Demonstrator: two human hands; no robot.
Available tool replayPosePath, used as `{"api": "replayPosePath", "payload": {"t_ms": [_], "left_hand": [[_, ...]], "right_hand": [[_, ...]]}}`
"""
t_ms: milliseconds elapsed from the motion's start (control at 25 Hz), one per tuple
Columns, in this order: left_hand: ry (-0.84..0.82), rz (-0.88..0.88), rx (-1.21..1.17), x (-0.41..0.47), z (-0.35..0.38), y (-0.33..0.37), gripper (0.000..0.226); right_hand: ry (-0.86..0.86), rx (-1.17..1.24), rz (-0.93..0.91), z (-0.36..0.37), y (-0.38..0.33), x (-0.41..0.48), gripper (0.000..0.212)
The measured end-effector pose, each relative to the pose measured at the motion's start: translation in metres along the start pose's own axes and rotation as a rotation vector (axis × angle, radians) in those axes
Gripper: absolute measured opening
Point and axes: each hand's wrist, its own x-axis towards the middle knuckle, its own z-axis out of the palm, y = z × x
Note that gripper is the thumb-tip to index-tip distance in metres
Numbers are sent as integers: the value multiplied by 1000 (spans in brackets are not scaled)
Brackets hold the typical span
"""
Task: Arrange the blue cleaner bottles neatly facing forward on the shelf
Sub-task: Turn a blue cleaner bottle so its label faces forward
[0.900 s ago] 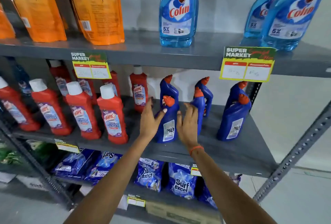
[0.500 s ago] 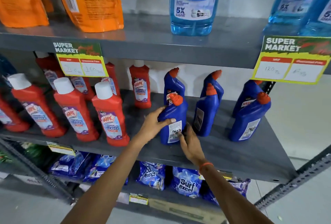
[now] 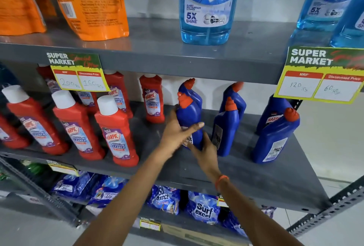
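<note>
a: we see bare shelf board along the front edge, open from the red bottles across to the right-hand blue bottle.

b: we note a gap between that bottle and the middle blue pair; a hand could pass there toward the back wall.

a: overhead, the upper shelf and its hanging price tag close in on the caps.

b: we count both hands, left and right, around the front-left blue bottle, filling the gap beside the rear red bottle.
</note>
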Motion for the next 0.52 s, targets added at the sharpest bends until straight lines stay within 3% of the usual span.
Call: {"api": "replayPosePath", "payload": {"t_ms": [80,160,320,400,520], "left_hand": [[317,42,-23,-9,19,-2,55],[453,105,27,-8,18,-2,36],[326,128,-8,4,-5,-9,26],[187,159,-120,6,-17,-13,28],[-28,150,-190,11,-32,-15,33]], "right_hand": [[40,-3,-55,10,-3,-6,41],[23,-87,-93,15,-1,-13,57],[-46,-208,-90,9,8,-11,81],[-148,-122,0,1,9,1,91],[-290,126,155,-10,11,15,71]]}}
